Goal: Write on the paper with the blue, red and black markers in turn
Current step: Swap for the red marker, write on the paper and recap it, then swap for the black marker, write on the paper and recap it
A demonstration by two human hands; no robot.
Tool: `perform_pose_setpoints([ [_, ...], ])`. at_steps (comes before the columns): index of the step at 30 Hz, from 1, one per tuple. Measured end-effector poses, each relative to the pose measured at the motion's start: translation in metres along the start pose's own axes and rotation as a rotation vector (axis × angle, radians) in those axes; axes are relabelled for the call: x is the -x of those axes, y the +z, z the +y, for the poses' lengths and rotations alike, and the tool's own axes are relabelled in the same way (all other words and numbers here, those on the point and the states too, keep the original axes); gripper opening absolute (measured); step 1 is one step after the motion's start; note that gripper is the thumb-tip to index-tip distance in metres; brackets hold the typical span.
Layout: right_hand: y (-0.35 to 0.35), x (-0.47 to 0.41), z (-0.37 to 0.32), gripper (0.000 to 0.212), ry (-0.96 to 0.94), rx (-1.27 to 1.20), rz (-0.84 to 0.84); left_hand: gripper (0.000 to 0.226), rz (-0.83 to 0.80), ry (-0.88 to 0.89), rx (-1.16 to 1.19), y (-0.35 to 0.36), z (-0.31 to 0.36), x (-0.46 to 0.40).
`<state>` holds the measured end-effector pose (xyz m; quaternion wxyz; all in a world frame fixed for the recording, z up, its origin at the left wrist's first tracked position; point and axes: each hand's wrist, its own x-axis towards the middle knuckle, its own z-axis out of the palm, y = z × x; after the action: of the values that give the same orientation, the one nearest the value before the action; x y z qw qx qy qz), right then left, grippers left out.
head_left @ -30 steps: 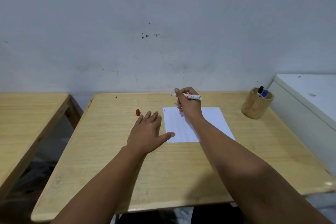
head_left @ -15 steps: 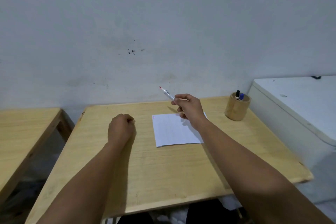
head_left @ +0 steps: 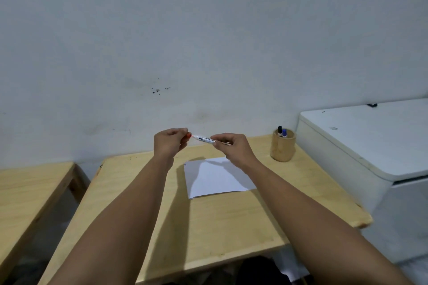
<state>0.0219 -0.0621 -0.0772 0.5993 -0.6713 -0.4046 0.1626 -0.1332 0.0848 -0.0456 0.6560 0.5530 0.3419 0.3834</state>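
**Red marker meets its cap above the desk**

Pale wall and a light wooden desk [head_left: 208,222] frame the scene, with a white sheet of paper [head_left: 217,178] lying flat near the desk's far middle and a wooden pen cup [head_left: 283,148] standing at the far right corner. Both hands are raised off the desk now, above the far edge of the paper. A second ago the left hand lay flat beside the sheet with a small red cap standing on the desk near it; half a second ago it had closed into a fist over that spot. Now the left hand [head_left: 168,143] is pinched shut on the red cap [head_left: 189,135], holding it right at the marker's tip. The right hand [head_left: 234,148] grips the barrel of the red marker [head_left: 205,139], which lies nearly level between the two hands, tip toward the left.

The desk where the cap stood is bare. I judge that the red turn is finished and the marker is being capped; whether the cap is seated yet cannot be told. The black marker [head_left: 279,128] and blue marker [head_left: 284,132] stand in the pen cup, so black is likely next. Only a tiny mark shows at the paper's far left corner.
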Motion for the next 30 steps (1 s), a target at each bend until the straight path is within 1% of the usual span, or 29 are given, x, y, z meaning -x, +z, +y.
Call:
perform_pose_setpoints([
  [4, -0.014, 0.003, -0.006, 0.02, -0.022, 0.047, 0.015, 0.01, -0.062, 0.035, -0.055, 0.02, 0.007, 0.011],
  [8, -0.027, 0.008, -0.014, 0.017, -0.007, 0.045, 0.04, 0.012, -0.058, 0.055, -0.075, 0.041, 0.01, 0.016],
  [11, -0.04, 0.009, -0.018, 0.014, 0.02, 0.076, 0.052, 0.01, -0.05, 0.015, -0.047, 0.058, 0.004, 0.016],
  [15, -0.068, 0.01, -0.015, 0.01, 0.05, 0.142, 0.084, 0.013, -0.089, -0.058, -0.036, 0.088, -0.003, 0.016],
  [18, -0.096, 0.005, -0.016, 0.013, 0.056, 0.255, 0.07, 0.009, -0.16, -0.022, -0.084, 0.117, 0.004, 0.014],
  [20, -0.117, -0.004, -0.02, 0.022, 0.04, 0.41, 0.051, 0.012, -0.23, 0.026, -0.096, 0.141, 0.013, 0.013],
  [22, -0.139, -0.017, -0.027, 0.024, 0.017, 0.54, 0.081, 0.019, -0.271, 0.069, -0.071, 0.164, 0.02, 0.012],
  [23, -0.15, -0.024, -0.03, 0.022, 0.012, 0.551, 0.12, 0.021, -0.273, 0.085, -0.067, 0.175, 0.019, 0.01],
  [24, -0.161, -0.032, -0.033, 0.017, 0.015, 0.537, 0.175, 0.021, -0.265, 0.106, -0.094, 0.184, 0.017, 0.007],
  [25, -0.172, -0.038, -0.035, 0.012, 0.029, 0.515, 0.241, 0.024, -0.256, 0.137, -0.171, 0.192, 0.012, 0.003],
  [26, -0.182, -0.044, -0.036, 0.01, 0.046, 0.492, 0.301, 0.033, -0.26, 0.174, -0.284, 0.197, 0.004, -0.002],
  [28, -0.2, -0.053, -0.032, 0.011, 0.084, 0.461, 0.369, 0.05, -0.318, 0.215, -0.502, 0.204, -0.014, -0.011],
  [30, -0.211, -0.059, -0.023, 0.012, 0.11, 0.475, 0.377, 0.068, -0.423, 0.193, -0.636, 0.212, -0.037, -0.02],
])
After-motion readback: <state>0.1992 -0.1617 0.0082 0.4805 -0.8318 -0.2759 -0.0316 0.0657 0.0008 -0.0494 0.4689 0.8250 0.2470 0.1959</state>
